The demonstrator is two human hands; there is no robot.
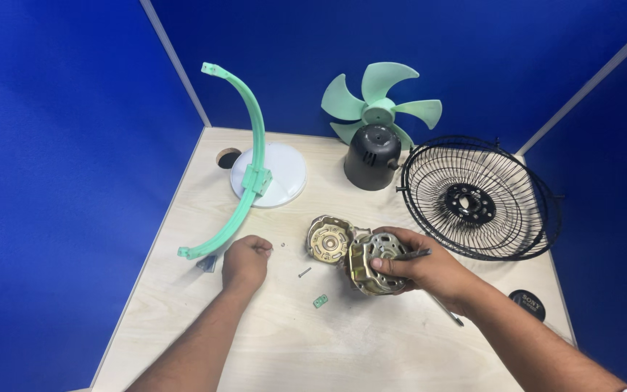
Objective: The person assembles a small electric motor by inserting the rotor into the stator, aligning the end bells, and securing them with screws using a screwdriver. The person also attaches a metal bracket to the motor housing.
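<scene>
Currently, the head view shows a pale wooden bench (pixel 342 348) enclosed by blue partition walls (pixel 59 145).

Right hand (pixel 419 265): fingers are wrapped around a brass-coloured motor housing (pixel 371 265), which rests on the bench near its centre. A slim metal tool (pixel 415 254) is pressed under the same fingers against the housing. The housing is an open shell; its slotted metal core shows inside.

A second housing half (pixel 328 239) lies just beside the first, to its left, open face up. It holds only a central bearing seat.

Left hand (pixel 244 261): fingers are curled together into a loose fist, knuckles on the bench. Whether it pinches anything cannot be told. A dark screw (pixel 304 272) and a small green clip (pixel 320 300) lie near it.

Rear of bench: a green curved bracket (pixel 252 160) on a white round base (pixel 284 174), a green fan blade (pixel 379 105) behind a black motor cover (pixel 373 156), and a black wire guard (pixel 477 197) at the right.
</scene>
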